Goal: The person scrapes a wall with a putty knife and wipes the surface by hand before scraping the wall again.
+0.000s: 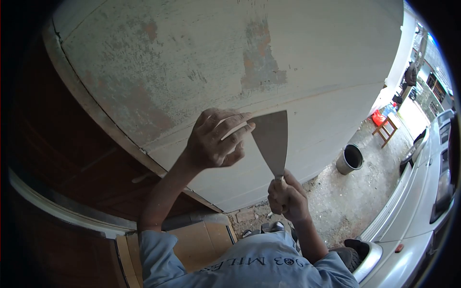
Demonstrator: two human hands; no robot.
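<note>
My right hand (289, 198) is closed round the handle of a putty knife (273, 139), its wide metal blade pointing up. At the blade's left corner are the fingertips of my left hand (216, 137), fingers stretched out and a little apart. Behind both hands stands a pale wall (321, 110). Its paint is scraped off in patches: a large mottled area at the upper left and a grey-brown patch (261, 60) above the blade.
A dark bucket (349, 159) stands on the rough ground to the right, with a wooden stool (385, 130) and a red bag (378, 118) farther back. A silver car (413, 216) lines the right side. Flattened cardboard (192, 245) lies at lower left beside a brown door (91, 144).
</note>
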